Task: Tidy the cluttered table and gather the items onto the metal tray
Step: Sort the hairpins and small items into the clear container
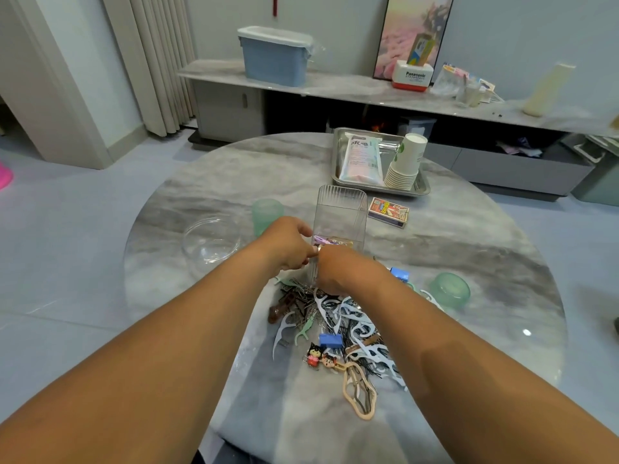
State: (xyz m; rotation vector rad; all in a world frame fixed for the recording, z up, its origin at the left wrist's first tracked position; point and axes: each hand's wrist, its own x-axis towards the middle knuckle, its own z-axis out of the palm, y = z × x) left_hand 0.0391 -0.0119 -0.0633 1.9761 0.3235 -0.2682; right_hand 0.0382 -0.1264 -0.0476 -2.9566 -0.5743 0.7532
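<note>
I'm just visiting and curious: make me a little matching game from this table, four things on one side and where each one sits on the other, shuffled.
Things:
1. stack of paper cups
2. matchbox
3. clear round lid
4. beige hair clip

Places:
A. nearest the person, at the near end of the pile of small items
B. on the metal tray
C. on the table left of the left hand
D. on the table just in front of the tray

Pairs: 1-B, 2-D, 3-C, 4-A
</note>
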